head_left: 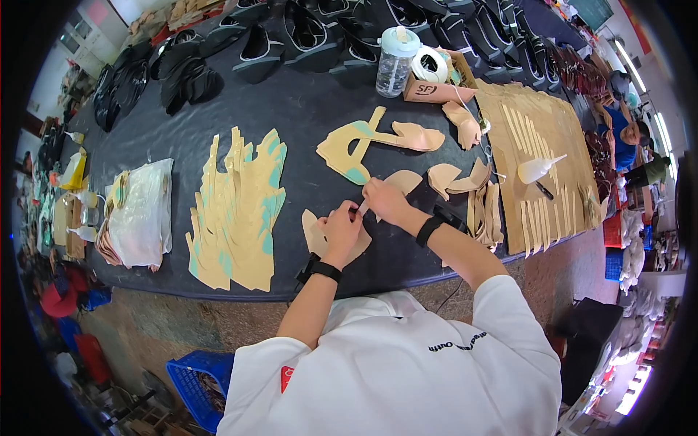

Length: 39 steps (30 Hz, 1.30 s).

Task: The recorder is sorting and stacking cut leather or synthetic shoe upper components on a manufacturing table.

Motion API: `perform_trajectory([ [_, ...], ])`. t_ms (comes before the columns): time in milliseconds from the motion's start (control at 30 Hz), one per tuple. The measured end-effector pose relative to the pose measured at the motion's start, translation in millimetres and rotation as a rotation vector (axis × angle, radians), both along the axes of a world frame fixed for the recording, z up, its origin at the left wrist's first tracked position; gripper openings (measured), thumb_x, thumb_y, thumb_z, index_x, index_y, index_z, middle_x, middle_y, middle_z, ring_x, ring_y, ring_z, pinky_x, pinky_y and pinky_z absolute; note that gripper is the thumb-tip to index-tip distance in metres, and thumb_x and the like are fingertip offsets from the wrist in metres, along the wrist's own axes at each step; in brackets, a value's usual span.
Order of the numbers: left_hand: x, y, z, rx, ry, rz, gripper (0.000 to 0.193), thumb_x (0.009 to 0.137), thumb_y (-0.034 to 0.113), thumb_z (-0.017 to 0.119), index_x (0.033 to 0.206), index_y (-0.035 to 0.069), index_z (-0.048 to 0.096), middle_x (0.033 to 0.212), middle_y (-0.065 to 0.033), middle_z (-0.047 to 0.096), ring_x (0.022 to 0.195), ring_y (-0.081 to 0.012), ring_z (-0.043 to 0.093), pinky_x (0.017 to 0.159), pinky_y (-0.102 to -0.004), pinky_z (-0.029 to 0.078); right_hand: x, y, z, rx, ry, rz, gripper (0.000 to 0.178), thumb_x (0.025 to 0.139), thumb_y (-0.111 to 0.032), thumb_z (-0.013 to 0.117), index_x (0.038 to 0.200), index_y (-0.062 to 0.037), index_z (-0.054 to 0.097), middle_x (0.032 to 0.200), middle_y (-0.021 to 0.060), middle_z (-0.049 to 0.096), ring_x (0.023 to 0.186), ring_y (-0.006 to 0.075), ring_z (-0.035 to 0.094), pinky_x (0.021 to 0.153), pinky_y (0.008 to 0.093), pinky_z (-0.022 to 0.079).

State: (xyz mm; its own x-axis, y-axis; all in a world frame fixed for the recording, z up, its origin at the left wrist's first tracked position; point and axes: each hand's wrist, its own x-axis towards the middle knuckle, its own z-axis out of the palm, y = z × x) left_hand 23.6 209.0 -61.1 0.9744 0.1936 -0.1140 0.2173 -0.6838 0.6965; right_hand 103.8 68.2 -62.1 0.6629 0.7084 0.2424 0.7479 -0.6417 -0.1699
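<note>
Both my hands work close together over the near middle of the dark table, with fingers pinched. My left hand [342, 227] and my right hand [387, 202] grip a curved beige leather shoe piece [403, 180] between them. One end of it shows beyond the right hand, while pale beige flaps [358, 248] spread under and beside the left. A small pale strip lies between the fingertips; its exact kind is hard to make out. Just beyond the hands is a flat beige shoe-upper cutout [338, 151] with green patches. Another folded beige piece [458, 178] sits right of the right hand.
Stacked beige cutouts [236, 218] lie left, beside a white plastic bag [145, 214]. To the right, cardboard [512, 196] carries narrow strips and a white squeeze bottle [538, 168]. A lidded cup [397, 62] and tape box [440, 89] stand behind, before black shoes [305, 33].
</note>
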Motion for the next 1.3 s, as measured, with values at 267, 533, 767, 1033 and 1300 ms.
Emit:
perform_trajectory([
  [267,0.0,-0.3,2.3,-0.026,-0.009,0.008,0.012,0.081,0.025,0.064,0.092,0.018,0.062,0.071,0.0042,0.062,0.077,-0.0142,0.057,0.077,-0.0361,0.024,-3.5,-10.3,8.8,-0.022,-0.103,0.25,0.012,0.071,-0.015,0.058,0.08,-0.0069,0.057,0.08,0.0042,0.052,0.079,0.0196,0.055,0.061,0.0303,0.048],
  [533,-1.2,-0.7,0.8,-0.006,-0.047,0.005,0.012,0.081,0.024,0.063,0.091,0.018,0.062,0.07,0.0043,0.062,0.076,-0.0139,0.057,0.076,-0.036,0.025,2.3,-2.3,16.3,-0.125,-0.214,0.346,0.013,0.072,-0.016,0.058,0.079,-0.0061,0.057,0.076,0.0052,0.05,0.071,0.0191,0.054,0.053,0.0304,0.047],
  [767,-3.3,0.6,0.1,-0.011,-0.047,0.008,0.011,0.081,0.024,0.063,0.09,0.018,0.062,0.067,0.005,0.06,0.075,-0.0137,0.056,0.075,-0.0359,0.024,9.1,-17.8,20.0,0.113,0.286,0.022,0.008,0.081,-0.015,0.056,0.083,-0.0078,0.059,0.081,0.0054,0.055,0.078,0.0244,0.057,0.064,0.0351,0.048],
  [1033,-1.6,0.4,-0.9,-0.026,-0.057,-0.002,0.01,0.082,0.023,0.062,0.09,0.018,0.062,0.068,0.0042,0.06,0.075,-0.0146,0.056,0.075,-0.0365,0.025,0.9,-22.1,11.6,-0.077,-0.032,0.248,0.012,0.074,-0.011,0.055,0.084,-0.0054,0.058,0.084,0.0082,0.053,0.085,0.0269,0.052,0.07,0.0347,0.048],
  [1300,-9.2,14.2,-5.2,0.005,-0.193,-0.048,0.012,0.089,0.018,0.054,0.097,0.014,0.062,0.079,-0.0025,0.061,0.077,-0.0165,0.056,0.077,-0.0386,0.03,5.0,-23.8,20.2,0.186,0.242,0.013,0.016,0.083,-0.004,0.049,0.098,-0.001,0.053,0.097,0.0143,0.057,0.091,0.0323,0.056,0.079,0.0418,0.046],
])
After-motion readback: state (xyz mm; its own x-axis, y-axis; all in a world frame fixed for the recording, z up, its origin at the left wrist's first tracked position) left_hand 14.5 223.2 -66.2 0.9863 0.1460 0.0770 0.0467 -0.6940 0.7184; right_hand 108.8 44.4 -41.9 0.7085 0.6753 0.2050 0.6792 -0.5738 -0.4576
